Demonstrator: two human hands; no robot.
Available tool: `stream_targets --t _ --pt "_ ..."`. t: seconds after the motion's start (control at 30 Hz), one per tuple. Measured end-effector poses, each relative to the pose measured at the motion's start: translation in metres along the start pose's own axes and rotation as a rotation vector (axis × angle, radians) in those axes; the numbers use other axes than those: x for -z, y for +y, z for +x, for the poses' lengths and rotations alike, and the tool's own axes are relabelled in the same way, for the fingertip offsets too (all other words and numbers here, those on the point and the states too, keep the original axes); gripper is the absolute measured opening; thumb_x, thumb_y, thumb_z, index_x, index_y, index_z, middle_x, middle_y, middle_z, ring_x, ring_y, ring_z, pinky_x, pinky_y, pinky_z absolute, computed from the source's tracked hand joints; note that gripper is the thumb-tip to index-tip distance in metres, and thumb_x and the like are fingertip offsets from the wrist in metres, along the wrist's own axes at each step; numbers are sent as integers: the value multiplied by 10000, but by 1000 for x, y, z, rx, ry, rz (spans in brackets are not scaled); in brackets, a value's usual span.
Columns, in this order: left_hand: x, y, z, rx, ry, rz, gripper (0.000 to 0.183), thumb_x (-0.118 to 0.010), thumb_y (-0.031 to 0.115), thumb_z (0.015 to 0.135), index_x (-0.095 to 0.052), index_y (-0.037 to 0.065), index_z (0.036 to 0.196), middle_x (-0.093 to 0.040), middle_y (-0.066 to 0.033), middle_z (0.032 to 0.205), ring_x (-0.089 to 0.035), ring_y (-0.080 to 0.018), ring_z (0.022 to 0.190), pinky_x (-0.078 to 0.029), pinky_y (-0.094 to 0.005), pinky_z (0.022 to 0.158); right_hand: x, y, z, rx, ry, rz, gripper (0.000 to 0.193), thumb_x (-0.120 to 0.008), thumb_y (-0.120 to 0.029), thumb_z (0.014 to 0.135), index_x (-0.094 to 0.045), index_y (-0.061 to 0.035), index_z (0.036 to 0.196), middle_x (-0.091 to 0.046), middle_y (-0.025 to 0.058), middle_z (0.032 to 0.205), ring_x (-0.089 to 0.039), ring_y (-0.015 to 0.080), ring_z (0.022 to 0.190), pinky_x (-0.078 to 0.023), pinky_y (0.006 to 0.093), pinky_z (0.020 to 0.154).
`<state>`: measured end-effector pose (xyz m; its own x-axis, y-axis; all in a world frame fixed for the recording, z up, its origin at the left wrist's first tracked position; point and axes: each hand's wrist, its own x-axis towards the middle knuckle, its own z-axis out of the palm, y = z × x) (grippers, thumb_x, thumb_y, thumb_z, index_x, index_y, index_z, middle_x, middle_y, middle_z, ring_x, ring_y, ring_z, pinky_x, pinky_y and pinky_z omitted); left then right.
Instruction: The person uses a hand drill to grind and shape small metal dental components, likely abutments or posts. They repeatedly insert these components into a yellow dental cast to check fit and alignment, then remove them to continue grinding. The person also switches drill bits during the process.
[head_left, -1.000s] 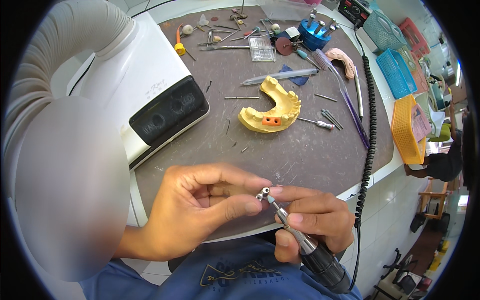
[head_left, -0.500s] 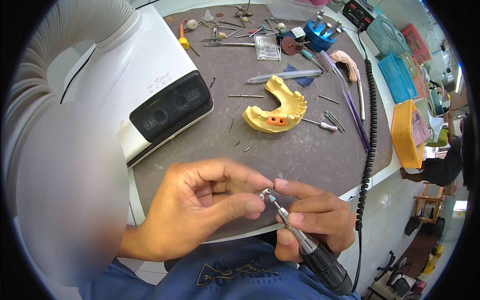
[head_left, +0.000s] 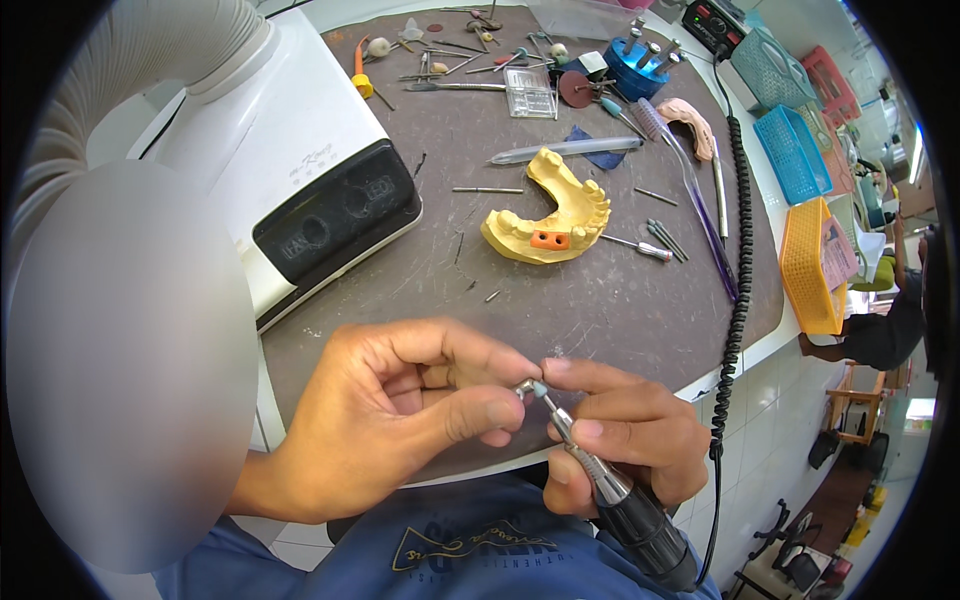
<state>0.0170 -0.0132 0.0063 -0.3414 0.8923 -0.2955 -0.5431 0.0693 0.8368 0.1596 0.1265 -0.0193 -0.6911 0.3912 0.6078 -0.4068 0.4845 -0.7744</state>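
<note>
Little has shifted since earlier: both hands stay low over the tabletop edge. Right hand grips the rotary handpiece, while left hand fingers pinch its small tip. Farther off lies a yellow dental cast.

Matt yellow plaster jaw model

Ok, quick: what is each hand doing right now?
Left hand: fingers pinched shut on a tiny metal piece, too small to identify.
Right hand: closed around the slim black-and-silver rotary handpiece, tip at the left fingertips.
</note>
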Motion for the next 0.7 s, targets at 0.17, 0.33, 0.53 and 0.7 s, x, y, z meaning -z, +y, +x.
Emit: stream_targets --t 0.17,0.33,0.53,0.7 --pt "0 1 -1 8 -5 -3 198 -654 37 927 -625 -56 1100 -693 -134 937 -700 -155 841 -579 -276 796 1 -2 2 22 -37 -48 265 -822 -43 757 -637 18 937 -684 146 770 -725 379 850 -621 422 767" --pt "1 1 0 17 -5 -7 212 -653 54 933 -619 -57 1110 -702 -135 932 -701 -151 828 -578 -269 792 1 0 0 28 -20 -30 282 -835 -62 749 -641 16 939 -685 148 770 -725 380 850 -623 421 760" --pt "-1 2 0 26 2 -37 233 -657 69 935 -609 -58 1124 -706 -138 923 -701 -147 824 -577 -263 794 1 -1 3 55 -38 -77 286 -837 -66 748 -640 23 934 -685 153 772 -725 384 852 -625 419 756" --pt "0 0 -1 13 6 -11 237 -670 54 922 -607 -59 1120 -705 -131 916 -698 -146 837 -575 -265 794 2 2 0 52 -41 -39 279 -833 -57 750 -638 35 926 -685 160 774 -725 383 849 -626 421 758"
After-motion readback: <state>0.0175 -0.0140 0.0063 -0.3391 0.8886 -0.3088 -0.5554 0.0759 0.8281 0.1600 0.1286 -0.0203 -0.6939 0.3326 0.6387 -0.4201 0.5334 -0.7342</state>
